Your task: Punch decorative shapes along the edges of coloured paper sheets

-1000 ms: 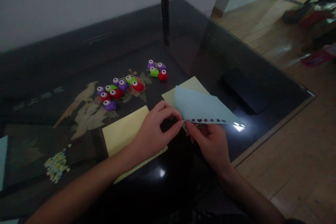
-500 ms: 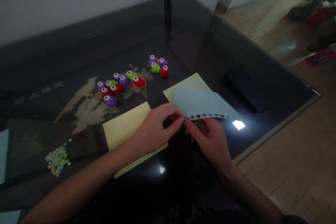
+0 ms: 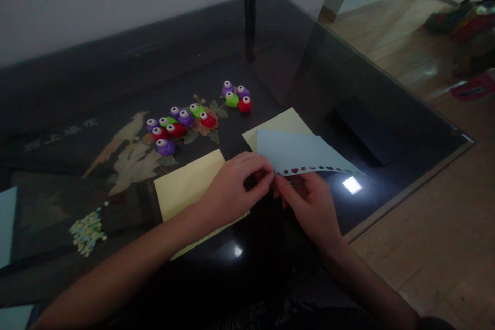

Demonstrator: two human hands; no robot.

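Both of my hands meet at the near left corner of a light blue sheet of paper. A row of punched shapes, stars and hearts among them, runs along its near edge, which is raised and curved. My left hand is closed in a pinch at that corner. My right hand is also closed, thumb and finger on the corner from below; its other fingers are partly hidden under the sheet. Beneath the blue sheet lies a pale yellow sheet. Another yellow sheet lies under my left wrist.
Several small red, green and purple craft punches with white buttons stand beyond my left hand, with another cluster farther back. A heap of punched paper bits lies at left. Blue paper shows at the left edge of the dark glossy table.
The view has shifted slightly. Both hands keep their pinch at the blue sheet's corner, with hardly any movement.
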